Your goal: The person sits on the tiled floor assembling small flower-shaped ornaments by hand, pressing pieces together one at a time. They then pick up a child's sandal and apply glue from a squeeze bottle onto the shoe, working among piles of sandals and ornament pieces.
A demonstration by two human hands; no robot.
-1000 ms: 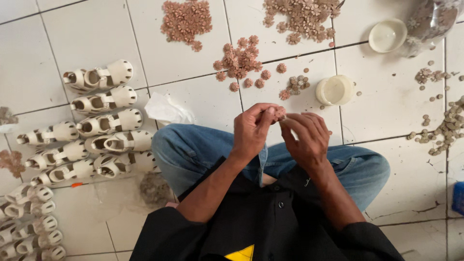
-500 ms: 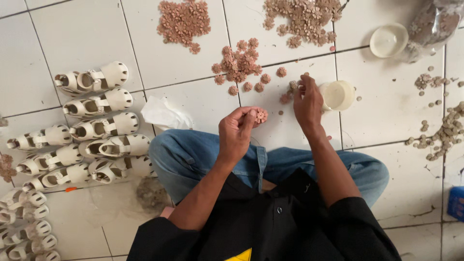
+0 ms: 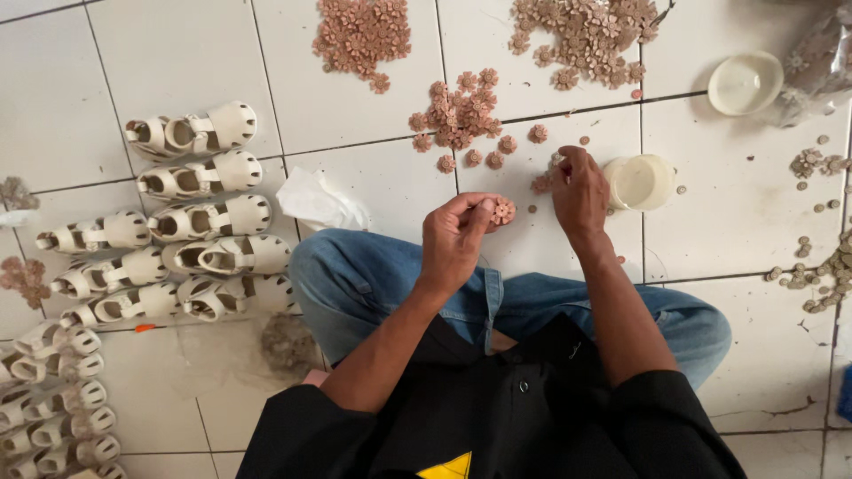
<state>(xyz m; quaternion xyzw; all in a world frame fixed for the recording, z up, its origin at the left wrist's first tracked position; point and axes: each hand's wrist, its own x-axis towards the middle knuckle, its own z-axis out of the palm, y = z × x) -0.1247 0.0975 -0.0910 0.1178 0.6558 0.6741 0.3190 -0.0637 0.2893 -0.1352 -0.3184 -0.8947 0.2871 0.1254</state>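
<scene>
Pinching one pink flower piece [image 3: 503, 210] in left hand [image 3: 455, 241] above the knee; right hand [image 3: 579, 188] fingertips closed on small bits on the tile by the clear tub [image 3: 641, 182]. Big flower piles [image 3: 362, 34] look unprocessed, sandal rows [image 3: 191, 213] bare — judging early on.

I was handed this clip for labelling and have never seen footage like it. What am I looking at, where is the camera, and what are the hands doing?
The camera sits on a person's head and looks down, so you see their own arms, black shirt and jeans as they sit on a white tiled floor. The left hand pinches a small pinkish-brown flower-shaped piece in its fingertips. The right hand reaches down to loose pieces on the floor, beside a round cream-coloured tub. Ahead lie piles of the same flower pieces. To the left are rows of small cream sandals and a crumpled white tissue. To the right, small beige buttons are scattered about.
</scene>
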